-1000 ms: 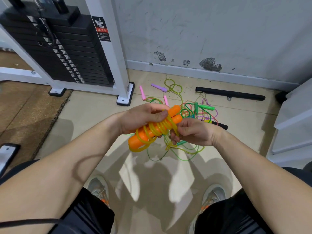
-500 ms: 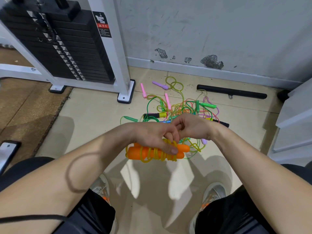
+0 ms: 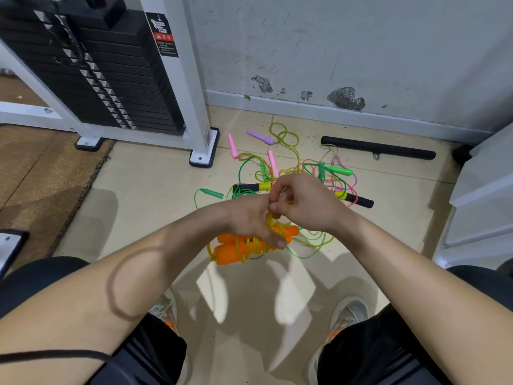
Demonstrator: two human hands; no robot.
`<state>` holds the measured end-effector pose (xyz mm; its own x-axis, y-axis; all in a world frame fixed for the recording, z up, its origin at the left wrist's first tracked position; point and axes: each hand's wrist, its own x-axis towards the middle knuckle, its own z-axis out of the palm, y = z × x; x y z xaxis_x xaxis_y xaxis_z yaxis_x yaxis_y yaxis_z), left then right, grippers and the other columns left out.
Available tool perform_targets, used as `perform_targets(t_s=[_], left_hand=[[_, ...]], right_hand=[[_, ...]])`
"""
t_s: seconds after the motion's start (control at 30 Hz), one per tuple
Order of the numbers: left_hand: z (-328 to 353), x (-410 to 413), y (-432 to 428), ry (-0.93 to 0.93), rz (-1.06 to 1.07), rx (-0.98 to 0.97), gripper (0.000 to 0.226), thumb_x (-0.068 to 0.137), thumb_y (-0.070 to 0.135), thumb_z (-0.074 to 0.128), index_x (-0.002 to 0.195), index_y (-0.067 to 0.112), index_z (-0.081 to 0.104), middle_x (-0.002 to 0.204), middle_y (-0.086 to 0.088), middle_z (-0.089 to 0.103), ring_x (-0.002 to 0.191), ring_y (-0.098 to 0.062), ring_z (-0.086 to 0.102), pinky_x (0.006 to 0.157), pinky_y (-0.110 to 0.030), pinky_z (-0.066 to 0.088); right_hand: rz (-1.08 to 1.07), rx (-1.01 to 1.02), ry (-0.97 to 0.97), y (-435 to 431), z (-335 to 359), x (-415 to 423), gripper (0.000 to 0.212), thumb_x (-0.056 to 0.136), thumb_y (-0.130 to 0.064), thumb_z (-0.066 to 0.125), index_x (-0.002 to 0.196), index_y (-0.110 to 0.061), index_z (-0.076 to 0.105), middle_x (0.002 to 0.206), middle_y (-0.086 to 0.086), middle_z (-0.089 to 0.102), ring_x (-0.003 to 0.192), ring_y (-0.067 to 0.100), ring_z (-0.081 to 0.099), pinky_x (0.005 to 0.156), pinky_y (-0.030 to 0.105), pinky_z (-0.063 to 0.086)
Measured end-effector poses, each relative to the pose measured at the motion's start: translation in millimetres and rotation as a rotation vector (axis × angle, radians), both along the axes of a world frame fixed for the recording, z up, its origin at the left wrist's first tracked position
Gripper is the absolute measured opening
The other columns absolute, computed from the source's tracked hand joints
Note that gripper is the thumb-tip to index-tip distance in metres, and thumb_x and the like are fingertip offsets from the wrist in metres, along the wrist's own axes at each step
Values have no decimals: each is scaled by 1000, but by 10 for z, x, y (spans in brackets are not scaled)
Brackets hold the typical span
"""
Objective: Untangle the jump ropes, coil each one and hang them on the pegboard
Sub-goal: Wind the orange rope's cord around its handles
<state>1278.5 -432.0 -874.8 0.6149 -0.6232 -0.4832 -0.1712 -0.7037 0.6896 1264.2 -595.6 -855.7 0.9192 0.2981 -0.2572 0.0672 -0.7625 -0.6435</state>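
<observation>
**Held item.** Jump rope: pair of thick orange cylindrical handles (image 3: 233,252), side by side, wound round with a translucent yellow plastic cord (image 3: 255,243). It is held above the floor, between the knees and in front of the floor pile.

**Left hand** (image 3: 249,220): grasps the orange handles from above, fingers curled over the wound cord.

**Right hand** (image 3: 308,207): touching the left, fingertips pinching a strand of the yellow cord just above the handles.

**Floor pile.** Tangle of thin coloured jump ropes (image 3: 291,168) on the beige tiled floor (image 3: 144,190), near the wall. It includes:
- two pink handles (image 3: 232,145)
- one purple handle (image 3: 259,137)
- green handles (image 3: 340,170)
- two black-and-yellow handles (image 3: 355,200)

**Surroundings.**
- long black bar (image 3: 377,151) beside the skirting
- black weight stack in a white frame (image 3: 91,70), upper left
- grey shoes (image 3: 349,312) below
</observation>
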Motion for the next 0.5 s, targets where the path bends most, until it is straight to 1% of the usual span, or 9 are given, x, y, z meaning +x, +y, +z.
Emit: perform_targets(t_s=[0.03, 0.07, 0.1, 0.13, 0.23, 0.3, 0.4, 0.43, 0.5], left_hand=[[-26, -1, 11, 3, 0, 2, 49, 71, 41, 88, 104, 25, 57, 93, 8, 62, 87, -9, 58, 72, -17, 45], [-45, 2, 24, 12, 23, -4, 39, 73, 39, 87, 97, 30, 58, 86, 13, 61, 82, -1, 59, 67, -14, 44], [-70, 9, 40, 22, 60, -17, 33, 75, 36, 87, 92, 33, 59, 81, 19, 60, 76, 5, 58, 64, -11, 41], [-93, 30, 49, 17, 112, -34, 31, 75, 35, 87, 91, 33, 61, 78, 20, 59, 75, 5, 58, 63, -12, 41], [-158, 149, 85, -64, 336, -14, 40, 67, 38, 91, 91, 22, 63, 80, 9, 57, 78, -12, 54, 65, -26, 41], [-122, 230, 140, -78, 460, -40, 40, 65, 36, 92, 89, 19, 64, 80, 5, 59, 77, -15, 55, 68, -30, 45], [18, 322, 241, 6, 519, -138, 45, 64, 33, 93, 94, 13, 67, 93, -7, 74, 85, -23, 70, 83, -43, 57], [68, 337, 266, 37, 524, -167, 44, 67, 30, 92, 98, 10, 67, 97, -10, 76, 86, -24, 72, 85, -44, 58], [120, 363, 292, 81, 553, -216, 39, 73, 27, 88, 101, 10, 67, 94, -10, 76, 79, -20, 72, 79, -42, 60]], right_hand=[[27, 55, 37, -15, 12, -19, 9, 87, -13, 69, 90, -22, 68, 72, -6, 73, 68, 4, 68, 67, 28, 52], [39, 96, 59, -32, 11, -37, 14, 88, -9, 66, 91, -23, 67, 72, -6, 73, 65, 4, 67, 66, 27, 54], [37, 122, 56, -39, 5, -56, 18, 87, -7, 65, 91, -24, 67, 72, -6, 73, 63, 3, 67, 65, 25, 54], [21, 138, 27, -39, 2, -74, 20, 85, -6, 66, 90, -26, 66, 71, -8, 72, 63, 2, 66, 65, 24, 53], [-126, 204, -103, 11, 0, -138, 21, 75, -11, 78, 85, -25, 65, 74, -9, 69, 60, 2, 65, 64, 26, 54], [-246, 302, -115, 47, 1, -188, 16, 79, -14, 79, 86, -17, 65, 73, -5, 68, 55, 5, 66, 56, 25, 52], [-326, 398, 22, -2, -45, -192, 15, 92, -21, 70, 87, -8, 62, 64, -1, 62, 47, 15, 59, 50, 29, 47], [-316, 427, 104, -38, -79, -186, 21, 96, -25, 66, 85, -7, 61, 61, 0, 59, 47, 16, 53, 49, 29, 43], [-253, 490, 243, -77, -153, -178, 33, 102, -31, 55, 79, -8, 59, 57, 1, 50, 50, 14, 40, 50, 24, 35]])
